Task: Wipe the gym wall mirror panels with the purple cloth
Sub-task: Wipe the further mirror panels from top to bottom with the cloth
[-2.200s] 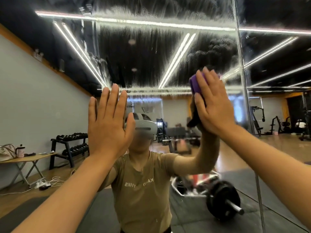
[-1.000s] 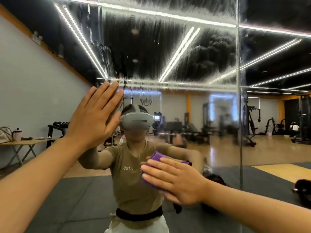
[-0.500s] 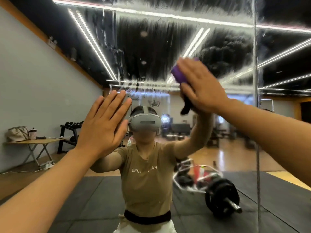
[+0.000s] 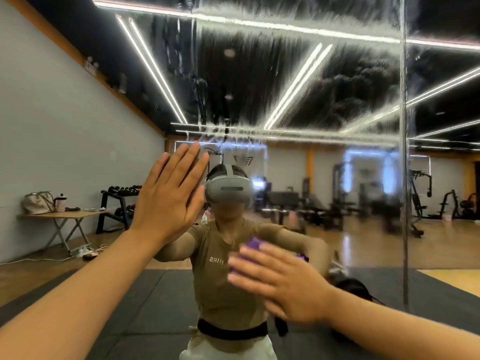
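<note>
The purple cloth (image 4: pixel 252 242) lies pressed against the mirror panel (image 4: pixel 298 81) low in the view, under the right hand (image 4: pixel 279 280), whose fingers are spread straight over it; this grip is flat and pressing, not curled, and its outline is blurred. Only the cloth's top corner and a sliver at its right edge show past the fingers. The left hand (image 4: pixel 167 196) is flat on the glass higher up and to the left, fingers straight and together, an open grip holding nothing.

The upper part of the panel is covered in streaky, feathery smears over the reflected dark ceiling and its light strips. A vertical seam (image 4: pixel 403 152) divides this panel from the next one at right.

The glass reflects the person in a tan shirt and grey headset, black floor mats (image 4: pixel 145 302), wooden flooring and weight machines. At left a grey wall runs back to a dumbbell rack (image 4: pixel 117 203) and a folding bench (image 4: pixel 65 215) carrying a bag (image 4: pixel 37 202) and a cup.
</note>
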Demonstrator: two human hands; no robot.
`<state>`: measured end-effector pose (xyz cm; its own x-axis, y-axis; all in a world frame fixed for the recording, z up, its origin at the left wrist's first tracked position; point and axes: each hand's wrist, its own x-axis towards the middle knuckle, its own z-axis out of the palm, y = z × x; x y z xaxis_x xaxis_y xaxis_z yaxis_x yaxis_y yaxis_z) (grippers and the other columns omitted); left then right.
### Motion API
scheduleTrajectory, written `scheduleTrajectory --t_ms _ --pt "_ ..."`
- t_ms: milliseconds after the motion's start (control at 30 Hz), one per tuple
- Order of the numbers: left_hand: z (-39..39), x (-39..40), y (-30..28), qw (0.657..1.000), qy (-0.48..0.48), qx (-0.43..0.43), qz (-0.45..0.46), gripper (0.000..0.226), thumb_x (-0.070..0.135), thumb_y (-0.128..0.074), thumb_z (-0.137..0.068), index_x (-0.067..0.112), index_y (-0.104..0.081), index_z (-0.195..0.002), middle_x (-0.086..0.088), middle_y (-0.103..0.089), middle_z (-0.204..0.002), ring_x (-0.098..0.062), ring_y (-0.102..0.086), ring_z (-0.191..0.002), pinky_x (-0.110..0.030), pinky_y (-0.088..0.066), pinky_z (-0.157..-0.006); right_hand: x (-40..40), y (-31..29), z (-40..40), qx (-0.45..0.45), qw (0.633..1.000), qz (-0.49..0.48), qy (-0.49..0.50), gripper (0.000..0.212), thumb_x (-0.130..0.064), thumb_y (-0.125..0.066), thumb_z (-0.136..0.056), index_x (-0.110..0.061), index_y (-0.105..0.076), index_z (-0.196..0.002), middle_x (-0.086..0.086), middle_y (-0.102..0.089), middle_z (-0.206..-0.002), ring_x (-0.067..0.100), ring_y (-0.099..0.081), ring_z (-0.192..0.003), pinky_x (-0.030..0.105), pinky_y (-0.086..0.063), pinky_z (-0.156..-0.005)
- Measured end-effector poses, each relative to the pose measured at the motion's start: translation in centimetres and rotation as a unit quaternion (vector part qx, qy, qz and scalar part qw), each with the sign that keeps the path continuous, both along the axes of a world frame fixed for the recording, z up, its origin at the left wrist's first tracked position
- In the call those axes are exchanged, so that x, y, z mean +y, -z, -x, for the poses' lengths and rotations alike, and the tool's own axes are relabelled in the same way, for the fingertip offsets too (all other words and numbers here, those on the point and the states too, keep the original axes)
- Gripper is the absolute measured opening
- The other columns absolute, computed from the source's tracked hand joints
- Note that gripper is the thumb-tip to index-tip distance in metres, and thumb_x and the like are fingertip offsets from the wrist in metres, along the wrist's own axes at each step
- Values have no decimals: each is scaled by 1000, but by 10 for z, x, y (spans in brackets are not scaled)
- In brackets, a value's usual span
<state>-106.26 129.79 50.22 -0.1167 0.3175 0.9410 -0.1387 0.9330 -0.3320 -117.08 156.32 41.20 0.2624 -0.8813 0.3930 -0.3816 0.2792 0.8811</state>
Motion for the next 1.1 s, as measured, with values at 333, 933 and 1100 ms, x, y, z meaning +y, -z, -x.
scheduleTrajectory --t_ms 333,933,1100 --pt "-10 -28 20 999 -27 -8 24 57 35 -30 -105 12 -32 -157 -10 -25 -165 -25 -20 -154 -46 -18 -124 -14 -140 5 -57 995 15 -75 58 -33 -43 -101 -16 -36 -156 9 -32 -162 26 -26 -152 41 -14 -126" --pt "-8 -28 33 997 -46 33 -59 61 36 -31 -102 14 -31 -158 -10 -23 -166 -25 -22 -153 -48 -18 -123 -54 -52 -19 -4 997 77 -30 58 -42 -33 -107 -20 -26 -160 10 -22 -167 28 -12 -155 46 -7 -127" --pt "-14 -29 30 997 -54 3 -51 61 39 -29 -103 15 -27 -159 -9 -20 -167 -24 -18 -154 -44 -14 -124 -48 -17 -16 41 995 -95 3 60 -43 -34 -107 -27 -15 -162 0 -15 -169 23 -6 -157 43 -6 -127"
